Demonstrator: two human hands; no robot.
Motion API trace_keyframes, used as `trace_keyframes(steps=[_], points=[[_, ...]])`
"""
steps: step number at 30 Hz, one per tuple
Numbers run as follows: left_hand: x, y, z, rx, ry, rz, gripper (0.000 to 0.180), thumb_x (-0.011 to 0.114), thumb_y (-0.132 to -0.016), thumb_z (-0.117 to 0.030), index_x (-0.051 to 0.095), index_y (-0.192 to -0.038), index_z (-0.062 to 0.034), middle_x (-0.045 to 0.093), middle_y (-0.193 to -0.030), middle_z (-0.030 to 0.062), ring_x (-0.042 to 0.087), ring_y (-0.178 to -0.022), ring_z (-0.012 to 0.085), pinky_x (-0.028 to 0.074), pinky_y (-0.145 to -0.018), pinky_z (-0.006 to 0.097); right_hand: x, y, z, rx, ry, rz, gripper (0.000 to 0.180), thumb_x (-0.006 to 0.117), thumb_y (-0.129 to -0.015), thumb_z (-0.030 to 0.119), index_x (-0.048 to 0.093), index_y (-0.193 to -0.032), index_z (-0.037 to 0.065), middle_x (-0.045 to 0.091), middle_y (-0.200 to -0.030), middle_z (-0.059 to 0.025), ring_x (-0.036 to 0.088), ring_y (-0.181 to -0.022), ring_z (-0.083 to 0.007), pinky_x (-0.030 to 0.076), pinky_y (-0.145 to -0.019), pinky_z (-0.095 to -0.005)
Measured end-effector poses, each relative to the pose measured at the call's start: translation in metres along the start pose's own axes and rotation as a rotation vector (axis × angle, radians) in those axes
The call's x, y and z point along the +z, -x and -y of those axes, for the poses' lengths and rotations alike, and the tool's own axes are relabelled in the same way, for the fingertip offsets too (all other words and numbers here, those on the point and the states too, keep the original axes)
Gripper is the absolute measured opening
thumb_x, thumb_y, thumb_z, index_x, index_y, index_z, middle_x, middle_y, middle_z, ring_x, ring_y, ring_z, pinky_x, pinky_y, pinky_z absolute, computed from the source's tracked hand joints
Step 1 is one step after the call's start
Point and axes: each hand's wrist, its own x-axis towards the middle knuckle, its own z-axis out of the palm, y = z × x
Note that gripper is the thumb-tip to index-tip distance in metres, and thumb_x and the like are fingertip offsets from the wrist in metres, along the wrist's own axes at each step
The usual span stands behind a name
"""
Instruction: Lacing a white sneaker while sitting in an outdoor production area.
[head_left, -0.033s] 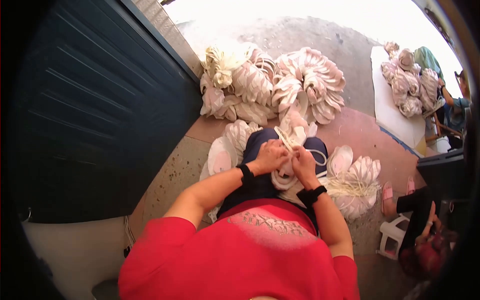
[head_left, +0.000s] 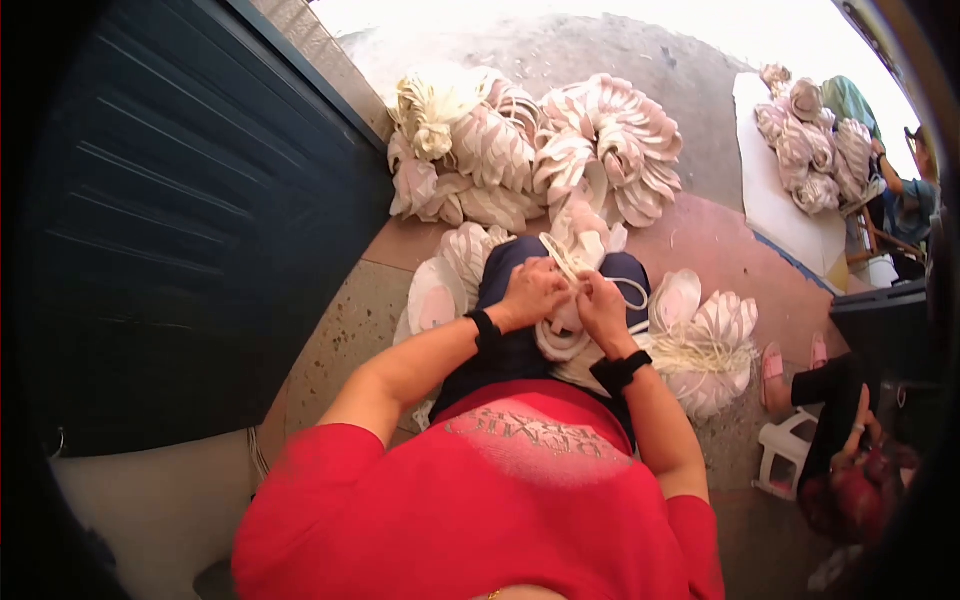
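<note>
Over my lap, a pale cream cord [head_left: 562,254] loops around a white and pink sole-shaped piece [head_left: 563,342]. My left hand [head_left: 537,293] is closed with its fingertips at the cord, and my right hand [head_left: 603,308] pinches it close beside. The fingertips nearly meet, so the exact spot they grip is partly hidden. More pink and white pieces [head_left: 580,222] lie just beyond my hands, between my knees. To the right of my lap rests a bundle of such pieces [head_left: 722,320] with cream strands across it; others [head_left: 437,292] lie at my left.
Large coiled heaps of pieces [head_left: 610,145] and a cream bunch of cord [head_left: 432,112] sit ahead. A dark ribbed door panel [head_left: 190,220] stands at the left. At the right are a white stool [head_left: 783,452], a seated person [head_left: 850,450], and another person [head_left: 910,185] by a further heap [head_left: 805,150].
The whole scene sits slightly higher in the picture as my view shifts. Both hands stay together at the cord, with little visible change in their hold.
</note>
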Motion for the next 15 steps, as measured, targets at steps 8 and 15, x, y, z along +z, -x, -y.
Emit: trace_keyframes(steps=[8,15], points=[[-0.061,-0.012,0.026,-0.208,0.356,-0.361,0.014,0.053,-0.084,-0.013,0.057,-0.088,-0.0008,0.060,-0.097,0.0053,0.052,-0.086,0.0122,0.042,-0.071,0.025,-0.019,0.003,-0.007,0.122,0.078,0.148,0.020,0.059,-0.064,0.021,0.063,-0.076,0.007,0.054,-0.094,-0.0095,0.048,-0.094,-0.0300,0.039,-0.074,-0.0441],[-0.116,0.005,0.043,-0.665,1.394,-0.429,0.012,0.042,-0.090,-0.015,0.047,-0.089,-0.0049,0.057,-0.094,0.0099,0.053,-0.082,0.0163,0.046,-0.079,0.041,-0.050,0.028,-0.017,0.376,-0.829,0.015,0.018,0.055,-0.086,0.022,0.057,-0.091,0.005,0.061,-0.079,-0.0016,0.051,-0.071,-0.0040,0.039,-0.064,-0.0201]])
